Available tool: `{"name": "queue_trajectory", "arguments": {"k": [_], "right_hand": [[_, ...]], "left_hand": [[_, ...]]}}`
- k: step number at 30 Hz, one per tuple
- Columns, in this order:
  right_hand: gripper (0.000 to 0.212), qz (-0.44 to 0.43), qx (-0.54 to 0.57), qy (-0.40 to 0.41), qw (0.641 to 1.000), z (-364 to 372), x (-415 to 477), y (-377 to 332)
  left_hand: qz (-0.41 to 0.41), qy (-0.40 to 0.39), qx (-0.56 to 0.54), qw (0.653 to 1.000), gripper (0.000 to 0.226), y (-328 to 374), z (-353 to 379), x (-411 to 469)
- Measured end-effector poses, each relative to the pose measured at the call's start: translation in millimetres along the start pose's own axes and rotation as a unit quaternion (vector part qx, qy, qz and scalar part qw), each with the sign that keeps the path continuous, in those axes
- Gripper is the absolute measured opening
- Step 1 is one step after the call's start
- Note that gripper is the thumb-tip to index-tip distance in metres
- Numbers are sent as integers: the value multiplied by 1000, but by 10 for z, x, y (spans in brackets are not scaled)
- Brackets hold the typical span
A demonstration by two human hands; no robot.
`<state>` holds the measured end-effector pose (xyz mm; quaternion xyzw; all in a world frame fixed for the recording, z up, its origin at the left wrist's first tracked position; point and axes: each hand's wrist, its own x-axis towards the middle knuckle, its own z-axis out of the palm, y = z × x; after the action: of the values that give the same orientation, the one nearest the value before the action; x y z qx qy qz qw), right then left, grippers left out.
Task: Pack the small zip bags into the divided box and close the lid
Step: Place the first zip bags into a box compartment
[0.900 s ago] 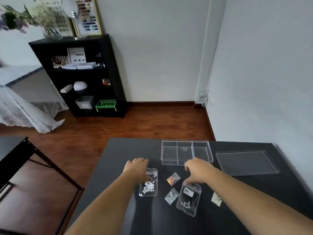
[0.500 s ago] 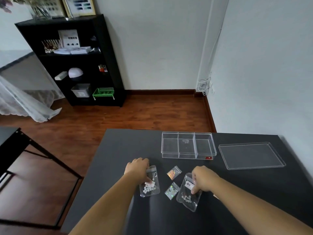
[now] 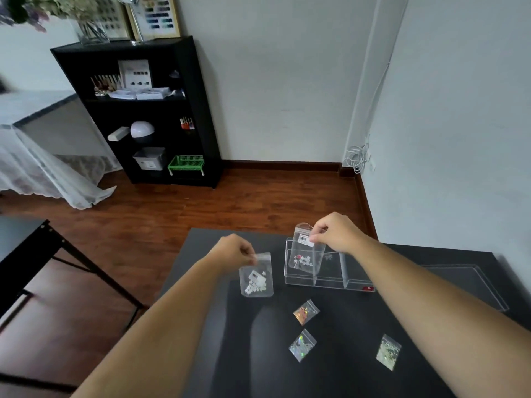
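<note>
A clear divided box (image 3: 356, 284) stands open on the black table (image 3: 344, 374), with three compartments. My right hand (image 3: 339, 232) pinches the top of a clear zip bag of white beads (image 3: 306, 252) and holds it upright over the box's left compartment. My left hand (image 3: 232, 252) pinches the top corner of a second clear bead bag (image 3: 256, 278), which hangs just left of the box. Three small glittery zip bags lie flat nearer me: one (image 3: 305, 311), one (image 3: 302, 344) and one (image 3: 388, 351). The clear lid (image 3: 471, 278) lies to the right of the box, partly behind my right arm.
A second black table (image 3: 26, 239) stands at the left across wooden floor. A black shelf unit (image 3: 149, 110) is against the far wall. The white wall runs close along the right side of the table.
Both hands have lifted their bead bags off the table. The right hand carried its bag forward over the box's left compartment; the left raised its bag beside the box.
</note>
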<state>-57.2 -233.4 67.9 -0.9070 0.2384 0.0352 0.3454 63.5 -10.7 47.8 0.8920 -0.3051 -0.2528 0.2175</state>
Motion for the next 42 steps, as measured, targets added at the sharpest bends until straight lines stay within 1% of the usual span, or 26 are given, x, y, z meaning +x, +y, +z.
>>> {"name": "queue_trajectory", "arguments": {"k": [2, 4, 7, 11, 13, 16, 19, 21, 23, 24, 26, 28, 30, 31, 33, 35, 38, 42], "right_hand": [[7, -4, -10, 37, 999, 122, 72, -47], [8, 6, -27, 52, 998, 208, 136, -65], [9, 12, -87, 32, 996, 302, 218, -59], [11, 10, -145, -16, 989, 424, 291, -3], [13, 2, -199, -19, 980, 504, 320, 58], [11, -14, -280, 2, 960, 596, 364, 112], [11, -30, -371, 2, 928, 675, 387, 128], [14, -45, -411, -1, 911, 738, 373, 168], [9, -64, -415, 4, 908, 758, 358, 231], [4, -74, -400, 7, 914, 750, 344, 247], [19, -74, -345, 20, 935, 699, 324, 270], [26, -86, -298, 70, 948, 615, 289, 299], [23, -122, -287, 124, 942, 554, 233, 327], [19, -145, -288, 130, 938, 541, 199, 341], [14, -185, -300, 98, 931, 563, 150, 343], [19, -208, -330, 51, 920, 632, 113, 311], [30, -188, -386, 16, 903, 704, 130, 259], [36, -157, -446, -22, 881, 751, 195, 204]], "left_hand": [[9, 23, -21, 999, 5, 13, -95, 48], [10, 41, -39, 998, 6, 7, -146, 95], [12, 57, -50, 997, 4, -40, -158, 161], [15, 54, -59, 997, 4, -86, -103, 227], [14, 48, -56, 997, 4, -92, -64, 254], [13, 41, -51, 998, 3, -95, -13, 294], [9, 39, -55, 998, 2, -98, 24, 330], [10, 36, -57, 998, 3, -86, 44, 337], [10, 35, -60, 998, 2, -68, 60, 336], [11, 35, -59, 998, 2, -63, 64, 331], [12, 38, -57, 998, 1, -58, 64, 325], [12, 42, -58, 997, 1, -55, 57, 320], [9, 47, -61, 997, 1, -48, 49, 313], [8, 49, -63, 997, 2, -38, 47, 304], [6, 53, -61, 997, 2, -25, 48, 304], [4, 54, -59, 997, 2, -19, 49, 283], [2, 54, -61, 997, 3, -36, 49, 269], [-7, 55, -61, 997, 4, -78, 74, 251]]}}
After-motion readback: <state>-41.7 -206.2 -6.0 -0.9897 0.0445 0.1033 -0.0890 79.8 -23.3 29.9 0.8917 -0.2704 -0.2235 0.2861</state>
